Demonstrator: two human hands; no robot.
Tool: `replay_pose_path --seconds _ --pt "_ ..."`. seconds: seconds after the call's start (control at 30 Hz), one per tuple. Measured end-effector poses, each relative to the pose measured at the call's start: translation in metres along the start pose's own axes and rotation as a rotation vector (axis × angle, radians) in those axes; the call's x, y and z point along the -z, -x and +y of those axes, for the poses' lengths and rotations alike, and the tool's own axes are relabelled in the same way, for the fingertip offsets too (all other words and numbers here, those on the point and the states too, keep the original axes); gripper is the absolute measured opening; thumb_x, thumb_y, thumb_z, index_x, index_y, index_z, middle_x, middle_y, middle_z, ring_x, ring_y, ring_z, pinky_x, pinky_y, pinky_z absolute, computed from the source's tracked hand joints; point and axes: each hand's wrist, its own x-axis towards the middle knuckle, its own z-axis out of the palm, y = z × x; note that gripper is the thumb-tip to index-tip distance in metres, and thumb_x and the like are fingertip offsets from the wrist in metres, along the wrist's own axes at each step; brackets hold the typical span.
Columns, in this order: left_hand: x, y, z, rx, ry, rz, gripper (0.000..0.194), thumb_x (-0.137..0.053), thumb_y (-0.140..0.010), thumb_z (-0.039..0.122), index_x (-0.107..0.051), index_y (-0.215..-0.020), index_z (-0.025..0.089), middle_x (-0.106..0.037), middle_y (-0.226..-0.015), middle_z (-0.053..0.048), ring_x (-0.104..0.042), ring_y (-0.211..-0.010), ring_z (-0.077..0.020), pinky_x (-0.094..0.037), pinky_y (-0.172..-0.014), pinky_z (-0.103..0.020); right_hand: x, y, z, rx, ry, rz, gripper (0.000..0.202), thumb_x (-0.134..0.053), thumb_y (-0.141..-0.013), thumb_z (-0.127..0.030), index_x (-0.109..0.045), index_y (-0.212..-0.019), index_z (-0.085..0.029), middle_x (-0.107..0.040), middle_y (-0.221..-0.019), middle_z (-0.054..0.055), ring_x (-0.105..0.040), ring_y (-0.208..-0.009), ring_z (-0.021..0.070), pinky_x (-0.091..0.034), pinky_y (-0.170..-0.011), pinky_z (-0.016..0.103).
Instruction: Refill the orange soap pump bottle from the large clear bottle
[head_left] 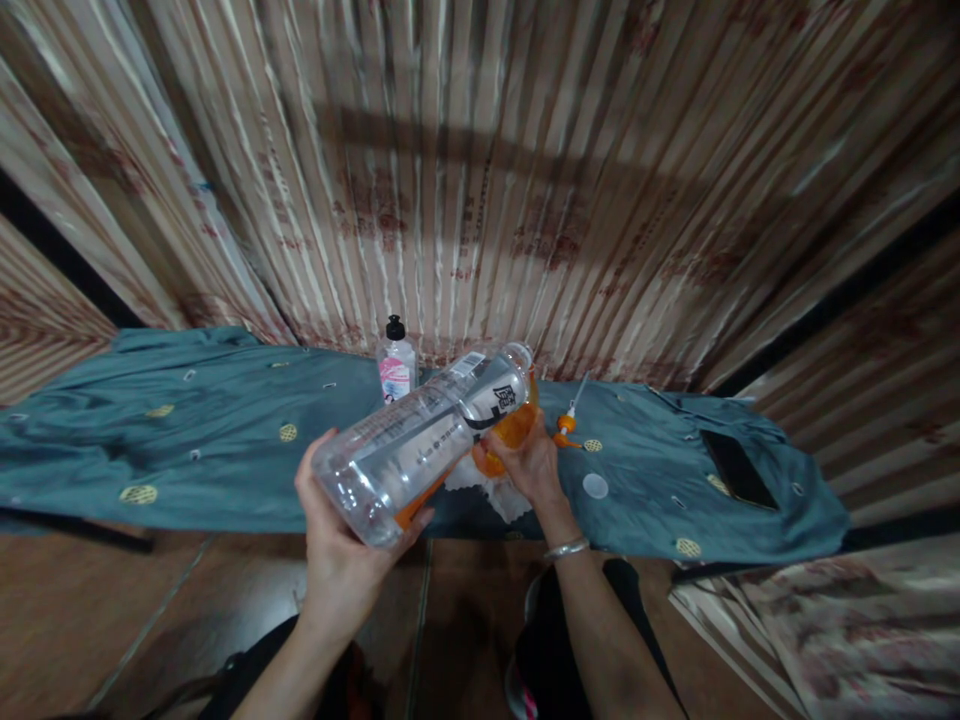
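My left hand (339,545) is wrapped around the base of a large clear plastic bottle (409,440) with printed lettering. The bottle lies tilted in the air, its neck pointing away and to the right. My right hand (536,470) is closed around an orange see-through bottle (516,428) under the clear bottle's neck end. Part of the orange bottle is hidden behind the clear one, and I cannot tell whether their mouths touch. Crumpled white tissue (506,497) lies below it. An orange and white pump head (566,428) with a thin tube rests to the right.
A green patterned cloth (247,440) covers the narrow table. Behind the clear bottle stands a black-capped bottle with a pink label (395,365). A pale round disc (595,486) and a black phone (739,468) lie on the right. A striped curtain (465,200) hangs behind.
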Motion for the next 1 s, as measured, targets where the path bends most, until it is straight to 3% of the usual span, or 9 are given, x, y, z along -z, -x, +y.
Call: replay_pose_path --seconds 0.2,0.33,0.63,1.0 --pt "0.000 0.000 -0.002 0.024 0.018 0.023 0.104 -0.095 -0.047 0.044 -0.045 -0.137 0.026 -0.056 -0.132 -0.007 -0.063 -0.118 -0.0232 -0.055 -0.098 -0.034 -0.002 -0.001 0.003 0.006 -0.012 0.007 0.050 -0.073 -0.072 -0.049 -0.050 -0.107 -0.022 -0.072 -0.096 0.009 -0.072 -0.093 0.0337 -0.058 -0.083 0.048" --pt "0.000 -0.002 0.003 0.024 0.011 -0.013 0.100 -0.094 -0.051 0.040 -0.043 -0.135 0.022 -0.059 -0.124 -0.009 -0.067 -0.109 -0.0223 -0.059 -0.090 -0.034 -0.002 -0.001 0.005 0.003 -0.036 0.007 0.051 -0.073 -0.073 -0.051 -0.051 -0.108 -0.022 -0.073 -0.096 0.009 -0.073 -0.092 0.0340 -0.058 -0.082 0.048" --pt "-0.002 -0.001 0.009 0.036 0.043 0.006 0.098 -0.094 -0.049 0.030 -0.044 -0.133 0.021 -0.062 -0.121 -0.009 -0.069 -0.106 -0.0224 -0.059 -0.089 -0.033 -0.003 -0.001 0.006 0.012 -0.018 0.021 0.049 -0.071 -0.074 -0.054 -0.052 -0.105 -0.022 -0.072 -0.093 0.008 -0.072 -0.089 0.0331 -0.058 -0.080 0.049" --pt "-0.002 0.000 0.001 -0.035 0.001 0.005 0.100 -0.094 -0.053 0.037 -0.044 -0.138 0.023 -0.057 -0.128 -0.008 -0.064 -0.113 -0.0210 -0.056 -0.094 -0.031 -0.003 -0.002 0.006 0.003 -0.026 0.020 0.053 -0.072 -0.073 -0.057 -0.050 -0.107 -0.022 -0.073 -0.095 0.008 -0.072 -0.091 0.0321 -0.058 -0.082 0.048"
